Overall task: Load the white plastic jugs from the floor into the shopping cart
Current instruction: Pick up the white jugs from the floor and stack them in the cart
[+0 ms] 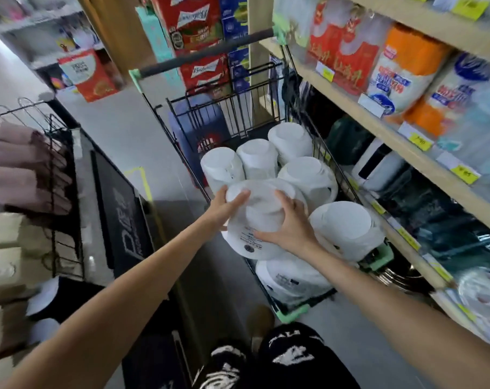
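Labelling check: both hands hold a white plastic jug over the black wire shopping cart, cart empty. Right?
No. Head view: left hand and right hand hold the white plastic jug over the black wire shopping cart, but it holds several other white jugs.

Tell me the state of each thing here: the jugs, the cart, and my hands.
Held jug: off the floor, above the cart, bottom toward camera.
Left hand: grips the jug's left side.
Right hand: grips its right side, fingers spread.
Loaded jugs: several in the cart, bottoms up.
Shopping cart: partly full, standing beside the shelves.
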`<state>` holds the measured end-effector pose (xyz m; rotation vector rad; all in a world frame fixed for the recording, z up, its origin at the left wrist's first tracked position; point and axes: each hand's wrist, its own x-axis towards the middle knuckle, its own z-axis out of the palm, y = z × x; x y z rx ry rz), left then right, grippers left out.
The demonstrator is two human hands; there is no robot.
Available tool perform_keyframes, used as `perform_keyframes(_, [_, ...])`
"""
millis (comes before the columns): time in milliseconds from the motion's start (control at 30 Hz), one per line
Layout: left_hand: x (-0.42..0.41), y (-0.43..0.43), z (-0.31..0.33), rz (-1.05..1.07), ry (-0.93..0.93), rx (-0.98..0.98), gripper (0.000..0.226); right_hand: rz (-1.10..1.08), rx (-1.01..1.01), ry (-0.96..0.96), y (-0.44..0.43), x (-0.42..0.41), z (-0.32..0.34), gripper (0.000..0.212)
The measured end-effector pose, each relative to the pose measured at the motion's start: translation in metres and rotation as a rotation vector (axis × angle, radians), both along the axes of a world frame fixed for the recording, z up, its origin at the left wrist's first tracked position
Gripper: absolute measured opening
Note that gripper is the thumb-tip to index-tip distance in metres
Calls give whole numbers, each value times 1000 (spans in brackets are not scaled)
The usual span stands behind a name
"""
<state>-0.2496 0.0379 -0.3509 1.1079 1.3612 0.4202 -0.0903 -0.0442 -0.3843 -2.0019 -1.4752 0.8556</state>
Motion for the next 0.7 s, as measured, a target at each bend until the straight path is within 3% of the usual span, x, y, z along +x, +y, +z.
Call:
perform_keyframes(233, [2, 56, -19, -182, 23, -44, 92, -180, 40, -88, 21, -22, -25, 116])
perform_keyframes(500, [11, 110, -24, -569, 158, 91, 96, -422, 20, 108, 31, -48, -32, 116])
perform_keyframes(700, [17, 129, -30, -716, 137, 183, 83, -545, -16, 138, 38, -65, -34, 118])
